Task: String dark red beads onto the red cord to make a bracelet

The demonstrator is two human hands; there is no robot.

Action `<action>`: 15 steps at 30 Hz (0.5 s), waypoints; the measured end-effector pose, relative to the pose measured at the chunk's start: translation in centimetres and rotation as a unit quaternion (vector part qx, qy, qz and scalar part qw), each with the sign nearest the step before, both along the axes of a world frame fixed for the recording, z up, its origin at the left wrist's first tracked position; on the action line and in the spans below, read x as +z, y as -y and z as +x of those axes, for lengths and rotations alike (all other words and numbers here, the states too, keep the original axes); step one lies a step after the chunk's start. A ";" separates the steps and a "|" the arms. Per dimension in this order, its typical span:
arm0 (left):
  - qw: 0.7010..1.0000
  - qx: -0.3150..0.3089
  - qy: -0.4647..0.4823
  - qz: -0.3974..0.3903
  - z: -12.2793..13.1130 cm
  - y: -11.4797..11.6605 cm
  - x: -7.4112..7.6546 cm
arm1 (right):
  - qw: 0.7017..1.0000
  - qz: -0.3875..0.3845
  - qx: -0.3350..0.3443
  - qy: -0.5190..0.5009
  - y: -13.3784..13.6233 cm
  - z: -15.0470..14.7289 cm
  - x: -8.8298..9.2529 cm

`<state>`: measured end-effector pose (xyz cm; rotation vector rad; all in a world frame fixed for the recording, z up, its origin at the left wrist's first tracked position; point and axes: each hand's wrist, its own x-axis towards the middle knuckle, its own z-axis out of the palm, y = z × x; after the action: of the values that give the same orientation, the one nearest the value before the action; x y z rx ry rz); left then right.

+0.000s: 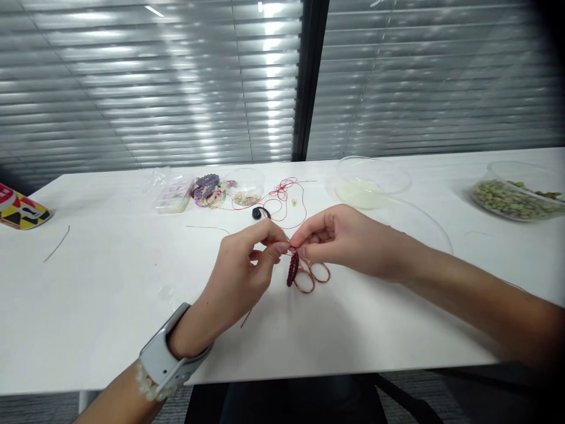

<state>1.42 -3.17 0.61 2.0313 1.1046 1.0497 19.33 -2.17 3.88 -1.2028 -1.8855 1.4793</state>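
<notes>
Above the middle of the table, my left hand (247,265) and my right hand (339,238) meet fingertip to fingertip. Each one pinches a thin red cord (292,249). From the cord between them hangs a loop of dark red beads (292,270). A loose red cord end shows below my left hand. Just behind the beads lie scissors (312,278) with copper-coloured handles, their blades mostly hidden by my hands. Beyond my fingers, more red cord (282,191) spreads in loose tangles over the table. The exact knot or crossing at my fingertips is too small to make out.
White table (110,306) before a window with blinds. At the back stand a clear box (174,195), purple beads (205,186), a small dish of beads (246,197), a black coil (257,213) and a clear container (359,191). Far right: a green-filled bowl (518,200).
</notes>
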 end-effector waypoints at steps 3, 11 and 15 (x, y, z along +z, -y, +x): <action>1.000 -0.003 0.016 -0.008 0.0 0.0 0.0 | 1.000 -0.019 0.010 -0.008 -0.1 0.1 0.3; 0.998 -0.021 0.049 -0.034 0.0 -0.1 0.0 | 0.999 -0.028 0.027 -0.028 -0.2 0.6 0.2; 0.996 -0.031 0.066 -0.045 0.0 -0.2 0.0 | 0.998 -0.036 0.043 -0.042 -0.3 0.6 0.1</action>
<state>1.40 -3.01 0.60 1.8855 0.9971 1.0663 19.93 -1.86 4.01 -1.0856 -1.8634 1.6294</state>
